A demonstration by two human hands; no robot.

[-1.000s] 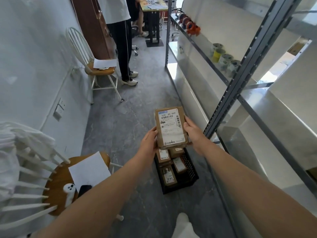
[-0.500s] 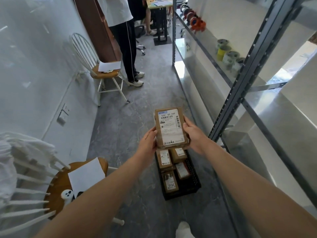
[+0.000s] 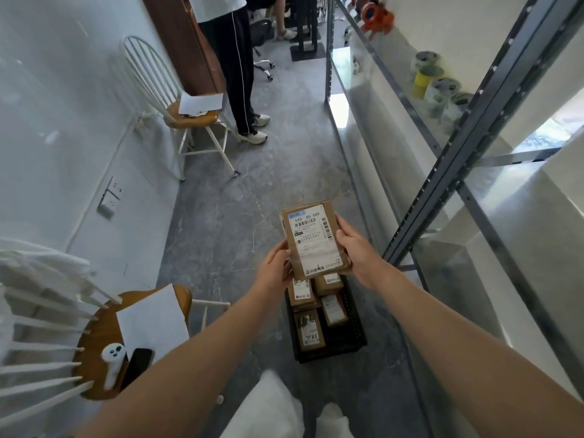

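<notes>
I hold a brown cardboard parcel with a white shipping label facing up, in front of me above the floor. My left hand grips its lower left edge and my right hand grips its right edge. Directly below it a black plastic crate stands on the grey floor. Inside lie several smaller labelled brown parcels, partly hidden by the held parcel.
A metal shelving rack runs along the right, with tape rolls on a shelf. A wooden chair at my left carries paper, a phone and a white device. Another chair and a standing person are ahead.
The view has tilted down and drifted slightly; the parcel stays held in both hands in about the same place above the crate.
</notes>
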